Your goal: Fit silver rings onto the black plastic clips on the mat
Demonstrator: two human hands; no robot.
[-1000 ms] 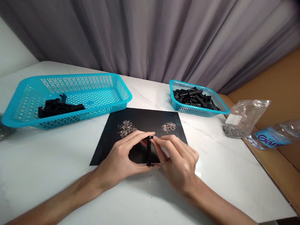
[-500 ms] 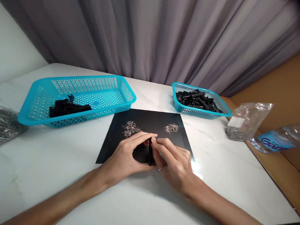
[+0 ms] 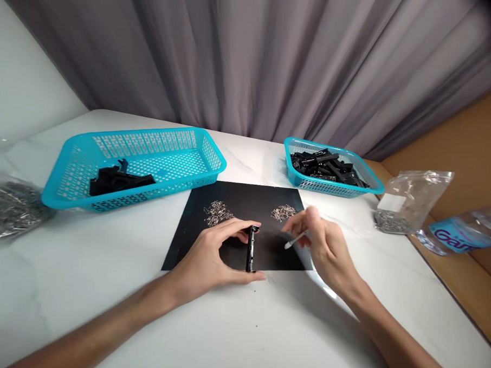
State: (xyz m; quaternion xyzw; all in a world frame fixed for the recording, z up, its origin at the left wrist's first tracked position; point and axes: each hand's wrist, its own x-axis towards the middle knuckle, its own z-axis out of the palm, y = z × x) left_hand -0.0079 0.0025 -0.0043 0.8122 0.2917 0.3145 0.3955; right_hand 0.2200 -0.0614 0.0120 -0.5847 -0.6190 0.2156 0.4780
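My left hand (image 3: 210,256) grips a narrow black plastic part (image 3: 250,250) by its two ends, between thumb and fingers, and stands it on edge. Shiny bits show along the side facing right. My right hand (image 3: 323,245) is apart from the part, to its right, with the fingers closed on a thin stick with a whitish tip (image 3: 293,241); the tip points down and left. Just beyond the hands, a left pile of small metal pieces (image 3: 217,212) and a right pile of small metal pieces (image 3: 283,212) lie on a black mat (image 3: 266,196).
A large blue basket (image 3: 168,184) with several black parts stands at the left. A smaller blue basket (image 3: 331,189), full of black parts, stands back right. Bags of metal pieces lie at far left (image 3: 13,207) and right (image 3: 397,212). A plastic bottle (image 3: 459,234) lies at the right.
My right hand has drawn away from the black plastic part to the right, and the white-tipped stick now shows in it. My left hand still grips the part.
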